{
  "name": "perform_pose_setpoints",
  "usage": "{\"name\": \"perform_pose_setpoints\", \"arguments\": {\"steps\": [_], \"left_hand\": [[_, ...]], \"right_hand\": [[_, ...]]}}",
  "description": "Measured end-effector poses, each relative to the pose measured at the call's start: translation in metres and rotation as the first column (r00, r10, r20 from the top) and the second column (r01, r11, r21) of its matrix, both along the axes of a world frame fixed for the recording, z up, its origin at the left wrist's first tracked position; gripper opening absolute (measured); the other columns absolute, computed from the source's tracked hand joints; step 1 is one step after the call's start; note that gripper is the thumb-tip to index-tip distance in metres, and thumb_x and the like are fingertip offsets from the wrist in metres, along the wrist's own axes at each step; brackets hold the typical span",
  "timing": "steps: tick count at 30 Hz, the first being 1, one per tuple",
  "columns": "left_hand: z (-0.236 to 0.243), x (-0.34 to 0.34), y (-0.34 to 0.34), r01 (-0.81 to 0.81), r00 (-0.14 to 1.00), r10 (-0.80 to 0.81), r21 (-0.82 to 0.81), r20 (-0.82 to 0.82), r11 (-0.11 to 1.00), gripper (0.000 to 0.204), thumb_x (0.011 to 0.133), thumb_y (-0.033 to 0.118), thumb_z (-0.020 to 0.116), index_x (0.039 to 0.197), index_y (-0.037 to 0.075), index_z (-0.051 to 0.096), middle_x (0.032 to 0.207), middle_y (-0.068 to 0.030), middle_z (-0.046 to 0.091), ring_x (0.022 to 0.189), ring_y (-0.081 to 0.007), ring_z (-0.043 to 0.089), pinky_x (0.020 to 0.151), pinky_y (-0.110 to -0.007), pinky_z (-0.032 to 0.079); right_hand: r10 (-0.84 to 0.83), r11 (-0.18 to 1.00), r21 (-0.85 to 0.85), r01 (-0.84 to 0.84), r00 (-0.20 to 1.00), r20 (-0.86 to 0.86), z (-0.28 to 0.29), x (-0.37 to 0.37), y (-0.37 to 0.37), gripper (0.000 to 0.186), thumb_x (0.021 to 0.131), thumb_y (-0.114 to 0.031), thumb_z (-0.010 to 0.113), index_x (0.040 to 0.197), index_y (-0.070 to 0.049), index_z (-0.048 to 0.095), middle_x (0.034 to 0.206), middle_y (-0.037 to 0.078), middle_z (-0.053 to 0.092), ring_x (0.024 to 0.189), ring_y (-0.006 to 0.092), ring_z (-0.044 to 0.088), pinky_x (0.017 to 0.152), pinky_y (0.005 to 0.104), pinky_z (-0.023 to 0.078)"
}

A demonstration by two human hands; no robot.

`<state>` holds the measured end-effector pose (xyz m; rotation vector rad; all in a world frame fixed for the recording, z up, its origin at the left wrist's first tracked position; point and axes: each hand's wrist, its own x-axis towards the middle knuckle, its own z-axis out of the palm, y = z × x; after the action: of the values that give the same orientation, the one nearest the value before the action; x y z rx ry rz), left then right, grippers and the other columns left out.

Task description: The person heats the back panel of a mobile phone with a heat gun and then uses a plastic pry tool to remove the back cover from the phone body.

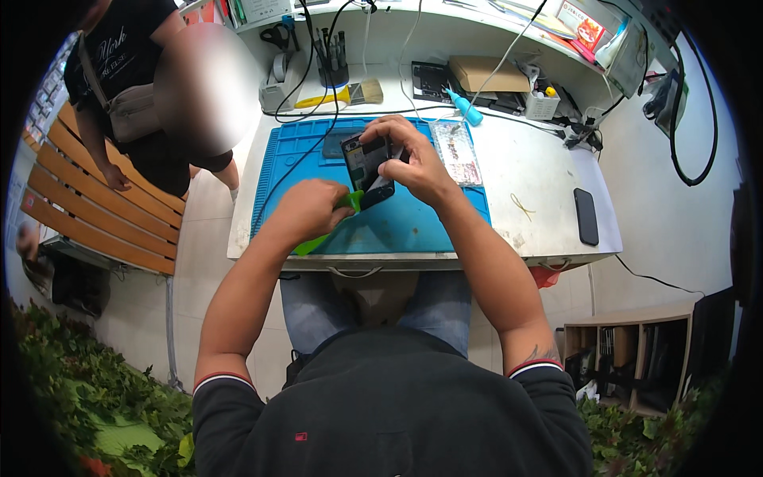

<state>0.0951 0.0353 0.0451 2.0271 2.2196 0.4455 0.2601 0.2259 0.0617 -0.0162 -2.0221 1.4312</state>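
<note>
My right hand (415, 161) grips an opened smartphone (366, 161) by its upper right side, tilted up over the blue repair mat (318, 135). The phone's inside faces me, with dark and light parts showing. At its lower left corner, my left hand (311, 208) is closed around a bright green plastic pry tool (350, 200). The tool's tip touches or lies very close to the phone's lower edge; my fingers hide the exact contact. Another green part (311, 245) shows below the left hand. Right of my right hand lies a clear tray of small parts (456, 151).
Behind the mat are a yellow-handled brush (342, 95), a blue bottle (464, 107) and a tool holder (334, 70). A black phone (586, 216) lies at the right. Cables (306, 79) hang over the mat's left side. A person (131, 95) stands at the far left beside a wooden bench (99, 187).
</note>
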Motion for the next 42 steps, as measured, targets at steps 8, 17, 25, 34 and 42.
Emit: {"name": "perform_pose_setpoints", "arguments": {"steps": [8,17,25,34,42], "left_hand": [[0.003,0.005,0.009,-0.060,0.998,0.060,-0.090,0.001,0.994,0.030,0.095,0.035,0.086,0.101,0.006,0.079,0.094,-0.0191,0.078,0.091,-0.0438,0.075,0.081,-0.054,0.058],[-0.005,0.001,0.008,-0.037,0.995,0.032,0.049,0.094,0.998,0.035,0.094,0.039,0.088,0.104,0.006,0.081,0.090,-0.0196,0.078,0.091,-0.0437,0.075,0.080,-0.052,0.058],[0.011,0.008,0.007,-0.166,0.963,0.158,0.018,0.217,0.986,0.041,0.100,0.043,0.082,0.100,0.003,0.074,0.092,-0.0218,0.077,0.087,-0.0466,0.073,0.074,-0.057,0.056],[-0.014,0.020,0.000,-0.256,0.957,0.215,0.219,0.195,0.942,0.033,0.112,0.032,0.068,0.118,0.002,0.054,0.092,-0.0277,0.074,0.086,-0.0535,0.070,0.074,-0.062,0.052],[-0.013,0.020,-0.002,-0.236,0.966,0.209,0.186,0.152,0.954,0.032,0.110,0.028,0.070,0.117,0.003,0.053,0.089,-0.0283,0.073,0.085,-0.0534,0.070,0.073,-0.062,0.052]], "right_hand": [[0.056,0.998,-0.009,-0.056,0.998,0.034,0.002,0.007,0.005,0.047,0.076,-0.018,0.072,0.121,-0.005,0.073,0.132,0.010,0.062,0.125,0.0240,0.062,0.111,0.0355,0.049],[-0.202,0.974,0.101,0.204,0.979,-0.030,-0.032,-0.011,-0.015,0.087,0.074,-0.027,0.109,0.134,-0.006,0.049,0.122,0.008,0.067,0.112,0.0164,0.069,0.098,0.0313,0.058],[-0.394,0.895,-0.250,0.369,0.917,-0.058,-0.047,-0.036,-0.013,0.076,0.079,-0.018,0.098,0.133,0.002,0.049,0.117,0.013,0.069,0.105,0.0195,0.070,0.095,0.0347,0.060],[-0.385,0.749,-0.606,0.269,0.920,-0.067,-0.062,-0.052,-0.002,0.063,0.082,-0.008,0.094,0.127,0.002,0.052,0.115,0.010,0.069,0.096,0.0156,0.071,0.089,0.0313,0.063],[-0.479,0.643,-0.720,0.260,0.871,-0.114,-0.074,-0.061,-0.004,0.027,0.085,-0.003,0.088,0.107,-0.004,0.072,0.096,0.003,0.075,0.083,0.0133,0.072,0.081,0.0332,0.063]]}}
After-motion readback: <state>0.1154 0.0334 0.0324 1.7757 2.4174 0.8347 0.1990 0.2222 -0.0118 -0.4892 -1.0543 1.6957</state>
